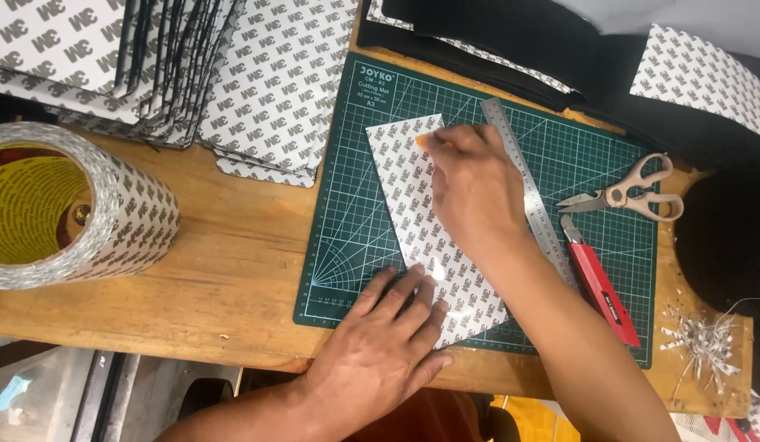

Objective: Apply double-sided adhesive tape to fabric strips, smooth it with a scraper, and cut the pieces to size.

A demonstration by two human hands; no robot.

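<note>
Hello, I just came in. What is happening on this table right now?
A person works over a green cutting mat on a wooden table. The left hand lies flat on the near end of a white rectangular sheet with grey printed pattern, holding it down. The right hand presses on the sheet's far end, with something small and orange at its fingers. A steel ruler, a red utility knife and beige-handled scissors lie unused to the right on the mat.

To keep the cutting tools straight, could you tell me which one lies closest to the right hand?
The steel ruler, lying right beside the right hand on the green mat. The red knife and scissors lie farther right.
</note>
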